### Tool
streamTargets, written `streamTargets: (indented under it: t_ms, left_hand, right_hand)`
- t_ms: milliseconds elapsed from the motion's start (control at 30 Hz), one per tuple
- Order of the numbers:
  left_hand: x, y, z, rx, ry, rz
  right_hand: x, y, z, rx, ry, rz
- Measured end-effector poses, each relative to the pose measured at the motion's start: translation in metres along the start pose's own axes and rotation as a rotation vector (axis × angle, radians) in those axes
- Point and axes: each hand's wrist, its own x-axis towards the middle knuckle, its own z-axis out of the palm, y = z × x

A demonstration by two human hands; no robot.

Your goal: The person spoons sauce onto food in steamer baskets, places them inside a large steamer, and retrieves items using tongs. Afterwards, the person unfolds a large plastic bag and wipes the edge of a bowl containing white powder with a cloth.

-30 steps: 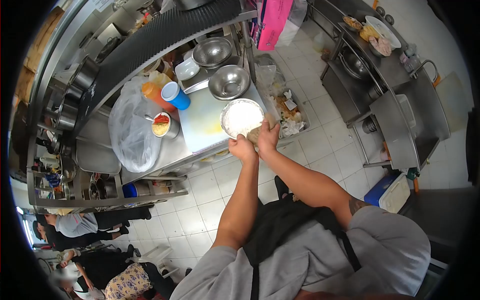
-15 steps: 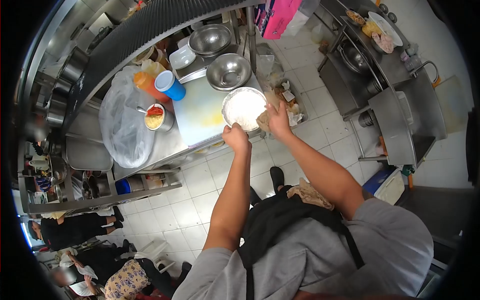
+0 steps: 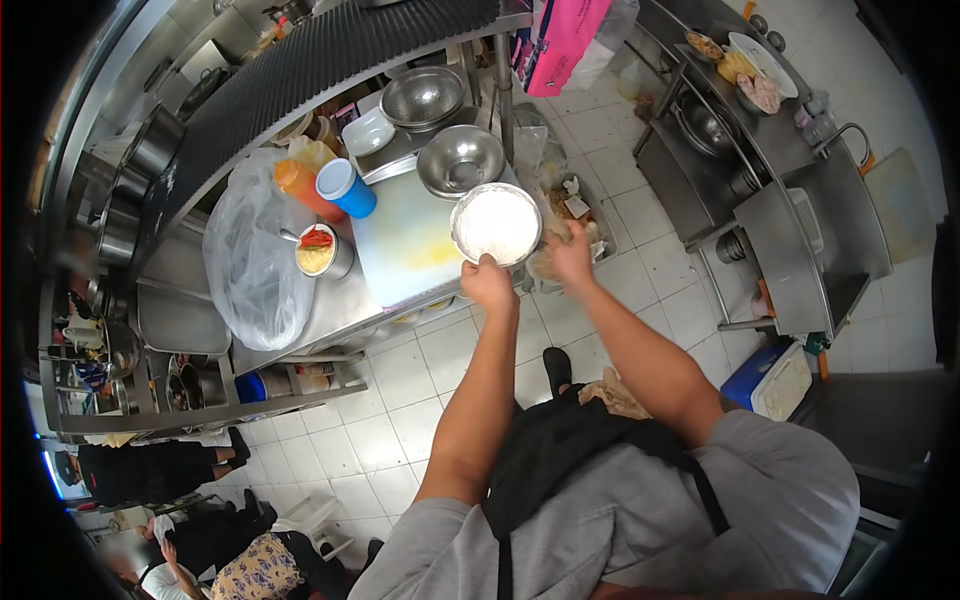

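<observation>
My left hand (image 3: 488,282) is closed on the near rim of a round metal bowl (image 3: 456,237), thumb on top. White powder (image 3: 497,222) that looks like flour fills the bowl. To the right of the bowl, my right hand (image 3: 571,256) holds a crumpled brown cloth (image 3: 543,264), smeared by motion. The bowl is over the right front corner of a white cutting board (image 3: 395,235) with a yellow stain. Just behind it sits a metal mixing bowl (image 3: 460,162).
On the counter's left are a plastic bag (image 3: 258,260), a blue container (image 3: 347,188), an orange bottle (image 3: 305,188) and a cup of food (image 3: 318,252). A waste bin (image 3: 585,215) stands beyond my right hand. Other people (image 3: 250,560) are at lower left.
The bowl has shifted slightly right and down in view, with my left hand still on its rim. My right hand and the cloth have moved right, away from the bowl's side.
</observation>
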Motion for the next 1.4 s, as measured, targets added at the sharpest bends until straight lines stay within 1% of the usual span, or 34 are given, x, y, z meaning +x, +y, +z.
streamTargets:
  t_ms: [33, 100, 133, 200, 233, 267, 333, 367, 433, 467, 533, 567, 633, 667, 767, 800, 867, 900, 967, 1000, 1100, 1133, 1200, 1300, 1333, 1400]
  left_hand:
    - [0.000, -0.009, 0.002, 0.034, 0.039, 0.036]
    - [0.006, -0.029, 0.004, 0.098, 0.115, 0.110]
    - [-0.006, -0.016, 0.010, 0.115, 0.131, 0.121]
    - [-0.003, -0.016, 0.007, 0.192, 0.105, 0.143]
    - [-0.001, -0.017, 0.005, 0.232, 0.092, 0.152]
    - [0.000, -0.019, 0.004, 0.195, 0.081, 0.148]
    - [0.001, -0.023, 0.002, 0.123, 0.058, 0.138]
    - [-0.007, -0.013, 0.001, 0.128, 0.023, 0.070]
    - [-0.017, 0.007, -0.002, 0.133, -0.046, -0.055]
    - [-0.013, 0.007, -0.006, 0.156, -0.060, -0.061]
    - [-0.004, 0.007, -0.012, 0.197, -0.085, -0.070]
    - [-0.004, 0.010, -0.010, 0.157, -0.074, -0.074]
    - [-0.006, 0.013, -0.006, 0.084, -0.052, -0.083]
    - [-0.003, 0.010, -0.004, 0.087, 0.005, -0.067]
    - [0.006, 0.005, 0.000, 0.127, 0.035, -0.021]
    - [0.006, 0.007, -0.002, 0.161, -0.019, -0.050]
    - [0.012, 0.022, -0.009, 0.225, -0.125, -0.102]
    - [0.019, 0.030, -0.012, 0.304, -0.188, -0.114]
    - [0.037, 0.043, -0.024, 0.466, -0.304, -0.148]
    - [0.043, 0.047, -0.026, 0.536, -0.346, -0.130]
    - [0.058, 0.068, -0.025, 0.661, -0.454, -0.194]
    - [0.063, 0.069, -0.024, 0.638, -0.473, -0.190]
    - [0.062, 0.063, -0.025, 0.562, -0.396, -0.218]
    - [0.055, 0.051, -0.019, 0.441, -0.275, -0.206]
    - [0.052, 0.048, -0.018, 0.425, -0.244, -0.209]
    - [0.042, 0.048, -0.013, 0.404, -0.204, -0.221]
  right_hand:
    - [-0.020, -0.023, 0.018, 0.220, 0.086, 0.096]
    - [-0.049, -0.047, 0.031, 0.554, 0.073, 0.179]
    - [-0.060, -0.051, 0.035, 0.719, 0.063, 0.221]
    - [-0.067, -0.018, 0.046, 0.279, 0.110, 0.018]
    - [-0.070, -0.017, 0.050, 0.057, 0.133, -0.080]
    - [-0.069, -0.018, 0.049, -0.169, 0.185, -0.153]
    - [-0.055, -0.020, 0.045, -0.271, 0.219, -0.254]
    - [-0.047, -0.021, 0.040, -0.322, 0.234, -0.301]
    - [-0.028, -0.025, 0.027, -0.338, 0.123, -0.329]
    - [-0.019, -0.029, 0.021, -0.344, 0.067, -0.338]
    - [0.013, -0.048, 0.009, -0.314, -0.166, -0.289]
    - [0.025, -0.053, 0.008, -0.297, -0.284, -0.262]
    - [0.034, -0.048, 0.014, -0.233, -0.283, -0.182]
    - [0.038, -0.047, 0.019, -0.197, -0.276, -0.153]
    - [-0.005, -0.015, 0.034, -0.205, 0.116, -0.258]
    - [-0.011, -0.003, 0.039, -0.112, 0.160, -0.213]
    - [-0.004, -0.006, 0.032, -0.141, 0.103, -0.186]
    - [0.003, -0.011, 0.029, -0.150, 0.074, -0.174]
    - [0.046, -0.035, 0.018, -0.198, -0.261, -0.204]
    - [0.065, -0.046, 0.014, -0.222, -0.427, -0.213]
    - [0.092, -0.071, 0.026, -0.194, -0.703, -0.044]
    - [0.095, -0.072, 0.029, -0.169, -0.736, -0.003]
    - [0.100, -0.076, 0.034, -0.121, -0.799, 0.068]
    - [0.068, -0.058, 0.032, -0.097, -0.387, -0.115]
    - [0.060, -0.037, 0.032, -0.009, -0.241, -0.201]
    - [0.022, -0.027, 0.026, -0.146, -0.005, -0.238]
